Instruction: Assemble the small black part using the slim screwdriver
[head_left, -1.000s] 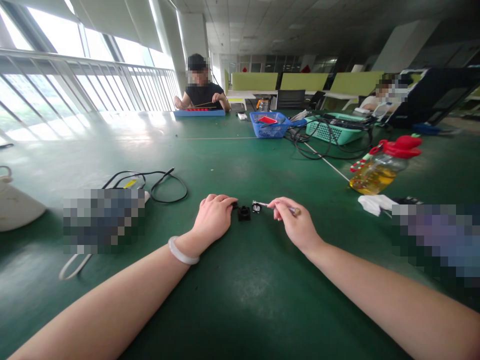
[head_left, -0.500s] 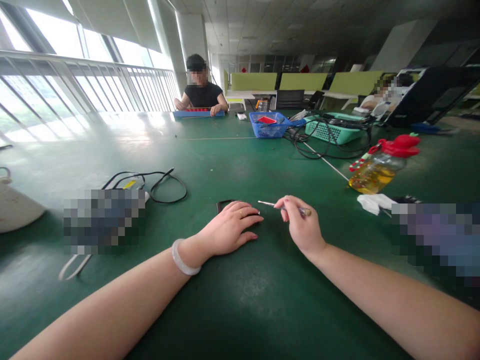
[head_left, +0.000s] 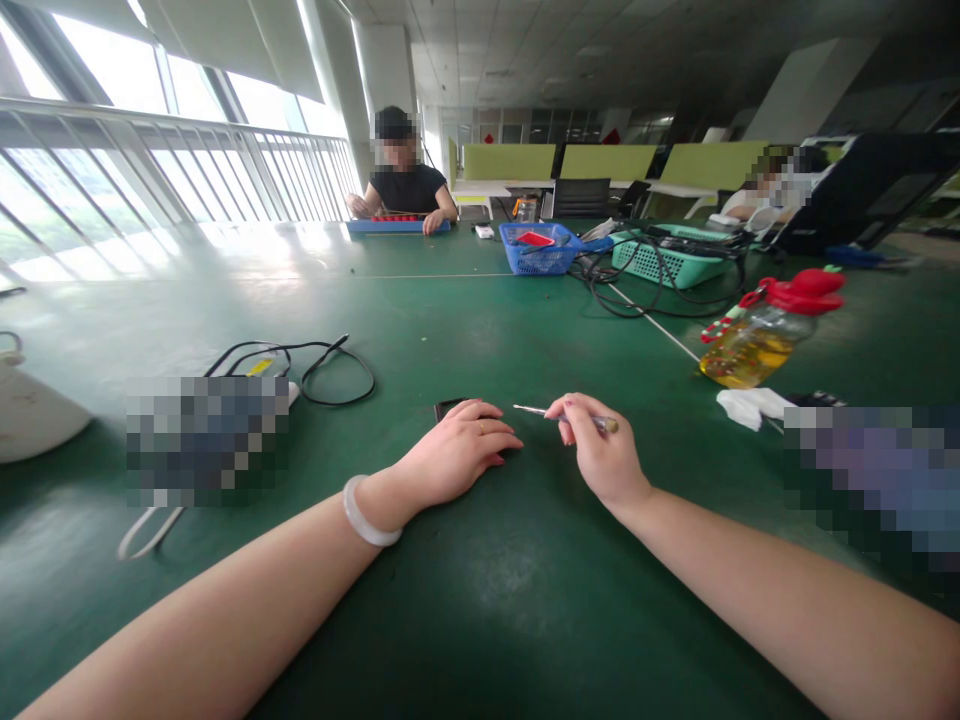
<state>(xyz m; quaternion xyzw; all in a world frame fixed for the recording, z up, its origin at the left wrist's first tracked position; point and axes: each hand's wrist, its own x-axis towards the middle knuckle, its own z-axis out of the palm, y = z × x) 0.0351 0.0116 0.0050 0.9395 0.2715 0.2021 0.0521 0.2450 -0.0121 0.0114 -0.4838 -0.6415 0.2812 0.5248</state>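
Observation:
My left hand point(head_left: 459, 450) lies palm down over a small black object point(head_left: 448, 408), which shows only at its far left edge. The hand covers the rest, so whether the fingers grip it is hidden. A thin metal tool with a rounded handle end point(head_left: 607, 424) is pinched in my right hand point(head_left: 604, 450). Its narrow tip points left, a short way from the left fingertips and not touching them. Both hands are over the green table point(head_left: 495, 600).
On the left are a blurred-out object point(head_left: 210, 430), a black cable point(head_left: 373, 385) and a whitish container point(head_left: 37, 415). A red-lidded bottle point(head_left: 757, 345), a white cloth point(head_left: 750, 408), a blue basket point(head_left: 536, 255) and a green basket point(head_left: 660, 268) stand right. Across sits a person point(head_left: 409, 188).
The fingers of my left hand have drawn slightly closer together over the black object. My right hand and the tool have shifted very slightly left.

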